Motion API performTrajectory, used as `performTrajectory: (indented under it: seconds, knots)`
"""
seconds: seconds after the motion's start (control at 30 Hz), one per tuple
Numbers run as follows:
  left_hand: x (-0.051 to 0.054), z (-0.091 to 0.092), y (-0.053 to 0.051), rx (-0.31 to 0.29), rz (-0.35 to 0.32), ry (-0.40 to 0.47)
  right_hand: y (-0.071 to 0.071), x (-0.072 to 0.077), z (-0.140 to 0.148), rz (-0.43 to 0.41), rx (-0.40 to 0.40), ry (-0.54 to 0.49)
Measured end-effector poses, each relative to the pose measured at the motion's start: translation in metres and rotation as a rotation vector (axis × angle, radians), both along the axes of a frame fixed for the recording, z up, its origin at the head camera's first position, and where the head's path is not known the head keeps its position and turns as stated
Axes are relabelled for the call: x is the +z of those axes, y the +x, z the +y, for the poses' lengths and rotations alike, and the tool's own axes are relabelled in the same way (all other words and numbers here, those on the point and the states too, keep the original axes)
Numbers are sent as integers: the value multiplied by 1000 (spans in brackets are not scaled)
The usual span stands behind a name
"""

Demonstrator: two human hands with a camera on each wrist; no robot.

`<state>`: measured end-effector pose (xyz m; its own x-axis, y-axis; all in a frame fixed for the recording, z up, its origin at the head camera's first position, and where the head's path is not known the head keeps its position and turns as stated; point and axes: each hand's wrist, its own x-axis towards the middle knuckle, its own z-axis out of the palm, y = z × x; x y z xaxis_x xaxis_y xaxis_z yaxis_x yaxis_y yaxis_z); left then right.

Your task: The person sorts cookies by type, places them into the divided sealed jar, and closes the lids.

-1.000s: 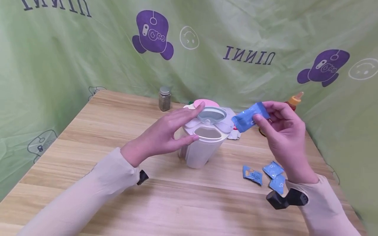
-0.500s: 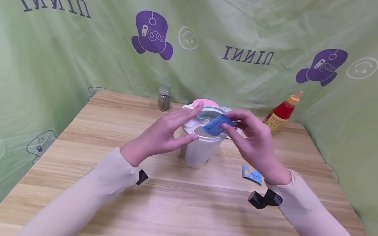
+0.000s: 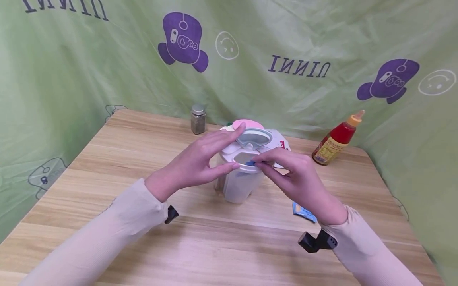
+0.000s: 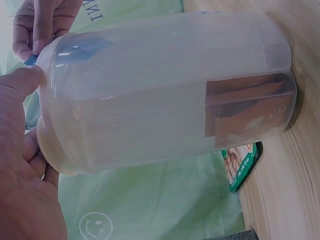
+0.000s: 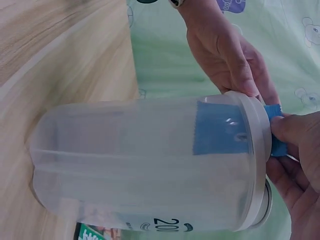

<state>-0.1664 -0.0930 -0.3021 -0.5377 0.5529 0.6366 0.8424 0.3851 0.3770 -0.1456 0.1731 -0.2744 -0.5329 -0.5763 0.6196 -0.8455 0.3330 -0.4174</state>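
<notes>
A tall translucent storage container (image 3: 239, 186) stands upright on the table, one flap (image 3: 255, 138) of its white lid raised. My left hand (image 3: 202, 159) grips the lid's side, thumb at the front rim and fingers across the top. My right hand (image 3: 300, 174) pinches the top end of a small blue packet (image 5: 222, 128). Most of that packet hangs inside the container through the opening; in the head view only a blue corner shows. A brown packet (image 4: 250, 107) lies at the container's bottom in the left wrist view. Another blue packet (image 3: 303, 211) rests on the table, partly hidden by my right wrist.
A spice jar (image 3: 198, 119) stands at the back left. A red sauce bottle (image 3: 336, 141) stands at the back right. Behind the container are a pink round thing (image 3: 247, 124) and a white packet (image 3: 280, 145). A green curtain (image 3: 125, 59) hangs behind the table.
My right hand has moved left and down from beside the container to its opening, and the blue packet has gone down inside. My left hand has stayed on the lid.
</notes>
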Motion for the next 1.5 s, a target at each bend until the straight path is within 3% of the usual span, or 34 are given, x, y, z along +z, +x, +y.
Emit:
performTrajectory:
  seconds: [0.63, 0.77, 0.93, 1.13, 1.27, 1.37, 1.5]
  knots:
    - [1, -1, 1, -6, 12, 13, -1, 3, 4, 71, 39, 118]
    - [0, -1, 2, -4, 13, 15, -1, 2, 6, 41, 55, 87]
    - [-1, 0, 2, -4, 15, 19, -1, 0, 19, -19, 72, -38]
    - [-1, 1, 0, -8, 27, 25, 3, -1, 49, -129, -52, -143]
    - [-1, 2, 0, -11, 30, 24, 5, -9, 70, -165, -159, -172]
    - [-1, 2, 0, -6, 24, 21, 4, -18, 87, -196, -270, -128]
    - [-1, 1, 1, -2, 16, 20, 0, -32, 113, -251, -428, 9]
